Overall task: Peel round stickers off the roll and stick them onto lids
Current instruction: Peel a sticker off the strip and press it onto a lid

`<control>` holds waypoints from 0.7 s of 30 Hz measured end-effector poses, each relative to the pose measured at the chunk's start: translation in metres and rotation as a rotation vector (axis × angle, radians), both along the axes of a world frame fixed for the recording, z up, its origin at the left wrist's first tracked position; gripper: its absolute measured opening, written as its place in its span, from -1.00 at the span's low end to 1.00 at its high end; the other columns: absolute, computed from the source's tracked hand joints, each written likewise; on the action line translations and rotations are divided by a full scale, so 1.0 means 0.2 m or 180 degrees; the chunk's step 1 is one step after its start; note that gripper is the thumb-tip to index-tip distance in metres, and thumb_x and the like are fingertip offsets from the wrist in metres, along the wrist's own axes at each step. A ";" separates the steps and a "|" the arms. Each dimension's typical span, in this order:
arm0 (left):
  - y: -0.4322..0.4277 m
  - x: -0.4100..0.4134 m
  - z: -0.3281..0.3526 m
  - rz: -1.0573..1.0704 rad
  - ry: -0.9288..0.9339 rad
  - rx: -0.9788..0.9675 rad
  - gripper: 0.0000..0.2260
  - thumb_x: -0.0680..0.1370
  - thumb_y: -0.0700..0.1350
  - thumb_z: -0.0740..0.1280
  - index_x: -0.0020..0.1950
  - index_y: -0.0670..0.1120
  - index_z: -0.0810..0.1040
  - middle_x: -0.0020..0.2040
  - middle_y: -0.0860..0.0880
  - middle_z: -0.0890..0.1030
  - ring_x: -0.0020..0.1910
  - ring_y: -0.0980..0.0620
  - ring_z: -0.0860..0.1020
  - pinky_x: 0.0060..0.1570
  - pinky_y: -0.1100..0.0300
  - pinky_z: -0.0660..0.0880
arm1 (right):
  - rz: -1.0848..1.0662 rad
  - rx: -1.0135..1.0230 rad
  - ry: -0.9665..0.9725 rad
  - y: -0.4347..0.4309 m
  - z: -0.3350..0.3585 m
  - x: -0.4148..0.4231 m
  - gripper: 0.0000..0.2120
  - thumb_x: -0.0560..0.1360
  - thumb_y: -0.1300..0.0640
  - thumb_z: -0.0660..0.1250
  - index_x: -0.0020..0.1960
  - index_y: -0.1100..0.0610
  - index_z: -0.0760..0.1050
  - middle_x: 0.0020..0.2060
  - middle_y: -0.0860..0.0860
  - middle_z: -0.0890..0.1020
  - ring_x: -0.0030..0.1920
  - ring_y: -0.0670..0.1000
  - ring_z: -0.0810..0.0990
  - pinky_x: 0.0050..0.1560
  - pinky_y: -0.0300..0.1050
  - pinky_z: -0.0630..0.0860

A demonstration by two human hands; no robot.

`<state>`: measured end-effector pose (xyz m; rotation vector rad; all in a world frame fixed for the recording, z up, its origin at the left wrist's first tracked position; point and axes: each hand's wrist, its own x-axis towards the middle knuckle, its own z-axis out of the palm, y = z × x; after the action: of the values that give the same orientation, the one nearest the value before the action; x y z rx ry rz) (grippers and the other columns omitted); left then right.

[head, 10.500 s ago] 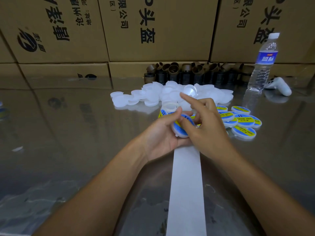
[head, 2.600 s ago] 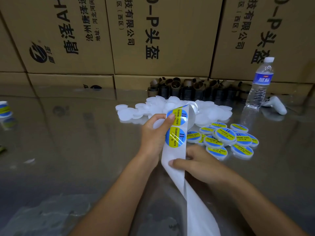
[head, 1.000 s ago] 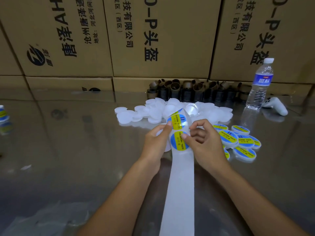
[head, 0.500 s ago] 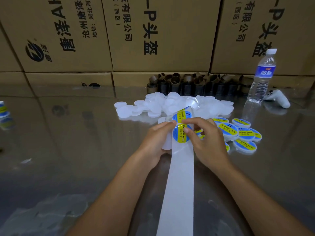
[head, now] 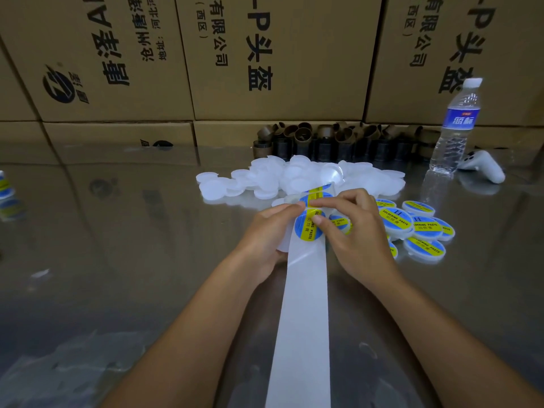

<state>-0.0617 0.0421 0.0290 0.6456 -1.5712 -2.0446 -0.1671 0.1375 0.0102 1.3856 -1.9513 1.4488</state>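
A white backing strip [head: 303, 304] runs from the bottom edge up to both hands, carrying round blue-and-yellow stickers [head: 306, 229]. My left hand [head: 265, 234] grips the strip's left side, and a white lid shows under its fingers. My right hand [head: 353, 231] pinches the upper edge of the near sticker with thumb and forefinger. A pile of plain white lids [head: 297, 178] lies beyond the hands. Several labelled lids [head: 418, 228] sit to the right.
Stacked cardboard boxes [head: 265, 60] wall off the back. A row of brown cardboard cores [head: 332, 139] stands before them. A water bottle [head: 456, 125] and a white controller [head: 482, 169] sit at the far right. One labelled lid [head: 4, 187] lies at the left edge.
My right hand came up from the strip's lower part to the near sticker and now pinches its upper edge. My left hand keeps its hold on the strip.
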 end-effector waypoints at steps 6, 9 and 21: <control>-0.01 -0.01 0.01 0.0083 -0.0173 0.0016 -0.76 0.58 -0.09 0.28 0.17 -0.17 0.59 0.07 -0.22 0.65 0.07 -0.18 0.63 0.17 -0.06 0.51 | -0.0477 -0.0174 0.1048 0.00 0.02 0.01 -0.84 0.37 0.14 0.44 -0.05 0.08 0.68 -0.03 0.17 0.55 0.01 0.03 0.37 -0.07 -0.03 0.39; -0.01 -0.01 0.00 0.0120 -0.0210 0.0012 -0.76 0.58 -0.09 0.29 0.16 -0.17 0.60 0.09 -0.22 0.65 0.13 -0.21 0.60 0.23 -0.12 0.49 | -0.0436 -0.0209 0.1124 0.01 0.02 0.00 -0.85 0.36 0.17 0.46 -0.08 0.10 0.69 -0.04 0.17 0.58 0.02 0.03 0.36 -0.10 0.06 0.45; -0.02 -0.02 0.00 0.0416 -0.0211 -0.0199 -0.78 0.61 -0.11 0.25 0.12 -0.19 0.60 0.04 -0.23 0.65 -0.06 -0.15 0.63 0.09 -0.01 0.54 | 0.0414 0.0447 -0.0418 0.02 0.05 0.05 -0.62 0.39 0.34 0.38 -0.22 -0.17 0.60 0.00 -0.17 0.38 0.12 -0.06 0.40 0.08 -0.49 0.26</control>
<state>-0.0650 0.0382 0.0293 0.7787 -1.5798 -1.8893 -0.1579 0.1422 0.0201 1.5392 -2.1156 1.5209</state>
